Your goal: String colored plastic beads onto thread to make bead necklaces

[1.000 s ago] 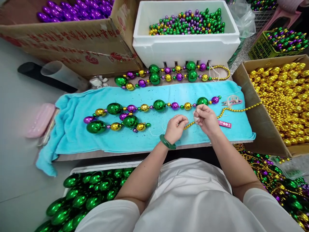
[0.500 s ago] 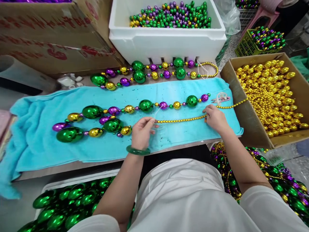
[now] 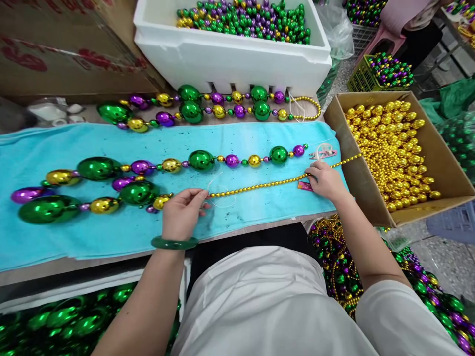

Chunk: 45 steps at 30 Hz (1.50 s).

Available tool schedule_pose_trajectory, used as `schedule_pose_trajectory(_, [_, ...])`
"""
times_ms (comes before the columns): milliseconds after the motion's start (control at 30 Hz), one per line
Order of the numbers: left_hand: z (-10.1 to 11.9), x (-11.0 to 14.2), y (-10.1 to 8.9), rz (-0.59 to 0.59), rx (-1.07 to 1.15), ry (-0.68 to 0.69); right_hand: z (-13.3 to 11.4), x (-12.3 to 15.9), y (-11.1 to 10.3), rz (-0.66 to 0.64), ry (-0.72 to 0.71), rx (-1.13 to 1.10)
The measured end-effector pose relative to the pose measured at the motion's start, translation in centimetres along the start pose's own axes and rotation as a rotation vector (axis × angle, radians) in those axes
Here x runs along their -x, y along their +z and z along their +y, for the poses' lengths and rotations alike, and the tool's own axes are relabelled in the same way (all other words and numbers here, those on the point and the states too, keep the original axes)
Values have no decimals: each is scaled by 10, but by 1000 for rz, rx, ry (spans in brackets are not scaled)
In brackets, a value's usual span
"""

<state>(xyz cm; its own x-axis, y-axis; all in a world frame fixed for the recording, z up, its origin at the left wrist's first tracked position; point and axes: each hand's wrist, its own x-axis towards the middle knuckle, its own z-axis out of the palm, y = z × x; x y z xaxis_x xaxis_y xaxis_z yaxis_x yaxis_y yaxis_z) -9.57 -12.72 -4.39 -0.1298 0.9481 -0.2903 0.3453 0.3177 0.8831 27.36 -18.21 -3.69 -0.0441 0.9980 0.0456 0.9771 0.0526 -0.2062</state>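
Note:
A thin strand of small gold beads [image 3: 260, 186] lies stretched across the turquoise towel [image 3: 237, 138]. My left hand [image 3: 181, 212], with a green bangle at the wrist, pinches the strand's left end and its white thread. My right hand [image 3: 325, 180] is closed on the strand near the towel's right edge, from where it runs into the cardboard box of gold beads [image 3: 426, 138]. Beyond the strand lies a looped string of large green, purple and gold beads [image 3: 148, 173]. A pink tag [image 3: 304, 186] sits by my right hand.
A second big-bead string [image 3: 208, 106] lies behind the towel, before a white foam box of mixed beads [image 3: 237, 49]. Small pink scissors [image 3: 323, 152] rest at the towel's right end. Green balls [image 3: 67, 321] fill a box at lower left. Bead strands [image 3: 337, 267] are piled at lower right.
My hands have drawn apart, the left sliding left along the towel, and the gold strand now lies stretched out between them. The view has shifted right.

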Motion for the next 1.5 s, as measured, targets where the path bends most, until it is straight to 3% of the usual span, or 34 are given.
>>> schedule_pose_trajectory(167, [12,5,9,235,-536,624,-1,1,-3,35,-14,-111])
schedule_pose_trajectory(200, [20,9,17,229,-555,716,-1,1,-4,38,1,-170])
schedule_pose_trajectory(267, [38,18,40,98,-488,807,-3,2,-7,31,40,-315])
schedule_pose_trajectory(367, [65,32,91,-258,-257,813,-8,3,-12,20,43,-492])
schedule_pose_trajectory(467, [82,35,141,-553,-67,704,-14,5,-19,36,-12,-540])
schedule_pose_trajectory(533, [86,33,164,-685,-23,598,-18,7,-23,52,-35,-524])
schedule_pose_trajectory(600, [86,31,174,-751,-34,518,-20,10,-26,61,-55,-494])
schedule_pose_trajectory(767, [84,29,162,-767,-47,388,-10,17,-28,138,-64,-504])
schedule_pose_trajectory(867, [83,26,146,-735,-26,295,4,18,-26,251,95,-480])
schedule_pose_trajectory(933, [83,23,137,-719,-4,230,10,16,-23,257,183,-424])
schedule_pose_trajectory(1067, [81,23,134,-667,9,156,0,10,-16,157,168,-394])
schedule_pose_trajectory(1200, [83,32,145,-656,16,219,-28,6,-13,-42,100,-812])
schedule_pose_trajectory(1267, [85,36,149,-650,-7,287,-38,6,-14,-89,77,-917])
schedule_pose_trajectory(1400, [87,41,145,-642,-83,362,-30,6,-19,54,133,-808])
schedule_pose_trajectory(1500, [86,41,134,-618,-89,362,-4,2,-20,282,259,-773])
